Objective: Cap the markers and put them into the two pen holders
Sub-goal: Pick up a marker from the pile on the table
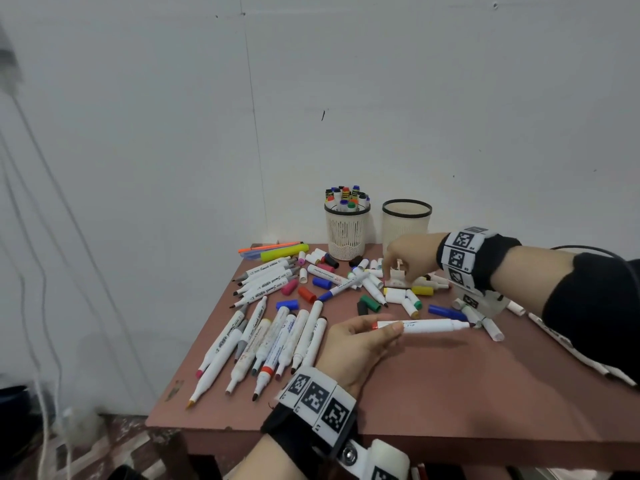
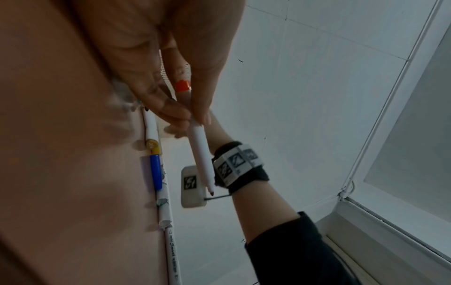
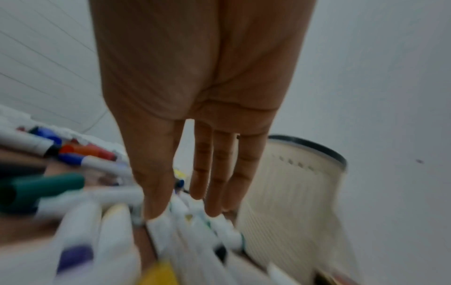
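My left hand (image 1: 389,330) pinches a white marker (image 1: 427,325) with an orange band, held level above the brown table (image 1: 433,393), its bare dark tip pointing right. The left wrist view shows the same marker (image 2: 200,152) between thumb and fingers (image 2: 175,111). My right hand (image 1: 398,268) reaches down over a heap of loose caps (image 1: 398,292) in front of the empty pen holder (image 1: 407,220). Seen from the right wrist, its fingers (image 3: 214,192) are straight, their tips touching white caps (image 3: 171,227). The other pen holder (image 1: 347,237) is full of capped markers.
Several uncapped markers (image 1: 277,334) lie at the table's left. Coloured caps (image 1: 306,294) are scattered mid-table. A yellow highlighter (image 1: 284,252) and pens lie at the back left. More markers (image 1: 571,344) run under my right forearm. A wall stands right behind the holders.
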Tool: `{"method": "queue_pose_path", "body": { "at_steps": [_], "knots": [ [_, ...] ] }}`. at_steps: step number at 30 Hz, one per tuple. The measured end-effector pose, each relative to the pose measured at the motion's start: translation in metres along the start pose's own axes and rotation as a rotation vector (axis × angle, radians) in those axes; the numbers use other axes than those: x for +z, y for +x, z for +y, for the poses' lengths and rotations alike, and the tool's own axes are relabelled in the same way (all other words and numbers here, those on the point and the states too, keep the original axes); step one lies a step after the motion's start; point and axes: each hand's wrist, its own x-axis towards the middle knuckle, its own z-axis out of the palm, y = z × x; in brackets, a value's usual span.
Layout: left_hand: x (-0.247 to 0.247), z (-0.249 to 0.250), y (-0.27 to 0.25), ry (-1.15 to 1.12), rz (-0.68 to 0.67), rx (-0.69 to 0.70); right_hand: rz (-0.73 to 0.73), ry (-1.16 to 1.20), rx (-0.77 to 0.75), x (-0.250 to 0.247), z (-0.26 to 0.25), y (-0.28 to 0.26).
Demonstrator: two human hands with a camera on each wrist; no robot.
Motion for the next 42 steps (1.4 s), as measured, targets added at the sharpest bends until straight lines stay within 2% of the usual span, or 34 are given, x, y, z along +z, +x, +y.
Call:
{"method": "queue_pose_path", "body": {
  "at_steps": [9, 16, 23, 30, 37, 42],
  "knots": [
    [-0.004, -0.002, 0.004, -0.004, -0.053, -0.001, 0.136, -0.036, -0.251, -0.041, -0.062, 0.034],
    [-0.004, -0.003, 0.005, 0.000, -0.054, 0.002, 0.099, -0.084, -0.412, -0.037, -0.112, 0.067],
    [-0.006, -0.006, 0.009, 0.013, -0.063, -0.005, 0.068, -0.120, -0.394, -0.042, -0.125, 0.080],
    [-0.006, -0.006, 0.009, 0.015, -0.066, -0.010, 0.104, -0.127, -0.297, -0.037, -0.118, 0.081],
    [-0.004, -0.006, 0.008, 0.021, -0.054, 0.002, 0.063, -0.135, -0.165, -0.032, -0.112, 0.076],
    [-0.003, -0.004, 0.007, 0.018, -0.057, -0.006, 0.029, -0.140, -0.143, -0.028, -0.108, 0.079]
  ]
}}
